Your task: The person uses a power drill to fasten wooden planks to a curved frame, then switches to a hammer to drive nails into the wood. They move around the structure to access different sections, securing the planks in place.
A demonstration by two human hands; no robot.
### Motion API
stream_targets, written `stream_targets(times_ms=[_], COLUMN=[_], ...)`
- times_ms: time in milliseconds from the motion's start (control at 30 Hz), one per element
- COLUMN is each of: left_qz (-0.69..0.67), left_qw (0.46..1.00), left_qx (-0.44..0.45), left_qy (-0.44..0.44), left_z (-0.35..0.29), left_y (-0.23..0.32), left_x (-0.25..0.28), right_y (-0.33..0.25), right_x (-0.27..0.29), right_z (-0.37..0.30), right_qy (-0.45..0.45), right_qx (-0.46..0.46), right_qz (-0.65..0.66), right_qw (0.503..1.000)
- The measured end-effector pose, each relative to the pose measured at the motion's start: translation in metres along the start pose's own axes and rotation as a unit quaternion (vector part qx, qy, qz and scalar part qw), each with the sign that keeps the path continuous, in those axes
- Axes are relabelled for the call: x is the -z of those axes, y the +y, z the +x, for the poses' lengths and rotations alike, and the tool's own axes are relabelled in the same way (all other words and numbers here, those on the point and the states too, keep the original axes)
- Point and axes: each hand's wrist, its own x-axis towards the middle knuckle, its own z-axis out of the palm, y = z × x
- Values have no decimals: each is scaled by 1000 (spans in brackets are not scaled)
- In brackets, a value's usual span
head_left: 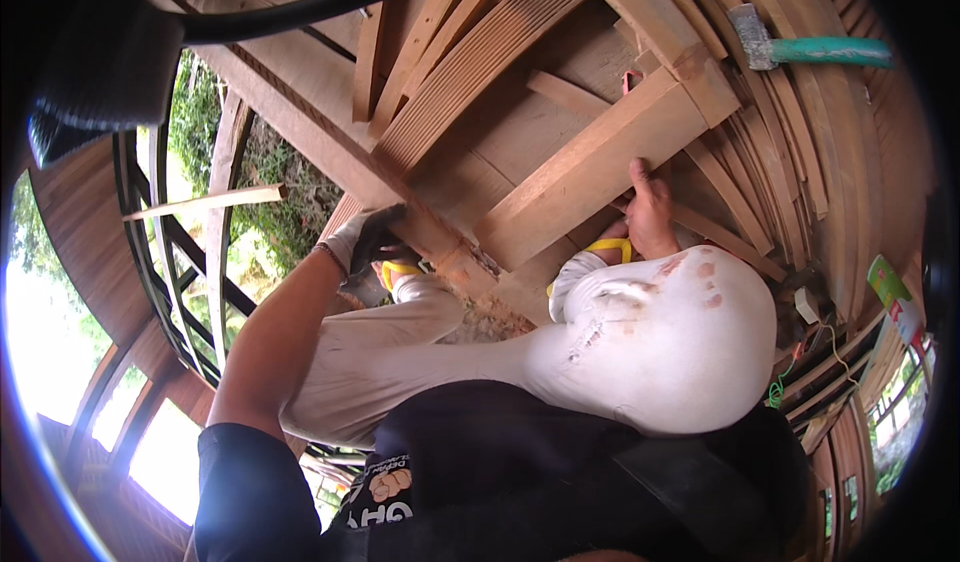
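Note:
My left hand (372, 242), in a grey and black glove, is closed round the side of a long wooden beam (335, 157) that slants from the upper left to between my feet. Its fingertips are partly hidden against the wood. My bare right hand (652, 220) is at the lower edge of a short thick timber (600, 157), thumb up on its face and other fingers mostly out of sight. That timber's near end lies against the long beam. Its far end meets another beam (650, 7) at a corner. My right forearm is hidden behind my raised knee.
A hammer (830, 50) with a teal handle lies on stacked curved boards (850, 162) at the right. Ribbed planks (480, 57) and loose strips lie beyond the beams. A black cable-like band (320, 14) crosses the upper left. Dark railings (180, 252) stand at the left, with greenery beyond.

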Motion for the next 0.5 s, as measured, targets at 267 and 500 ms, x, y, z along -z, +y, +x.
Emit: stream_targets(times_ms=[267, 500], left_qz=[-102, -91], left_qw=[983, 981], left_qx=[-94, -98], left_qy=[119, 143], left_z=[11, 6], left_y=[-23, -26], left_x=[-18, -19], right_y=[-8, -11], right_x=[-10, -8], right_z=[-2, -5], right_qy=[29, 16], right_qx=[-19, -21], right_qz=[-13, -3], right_qw=[999, 1000])
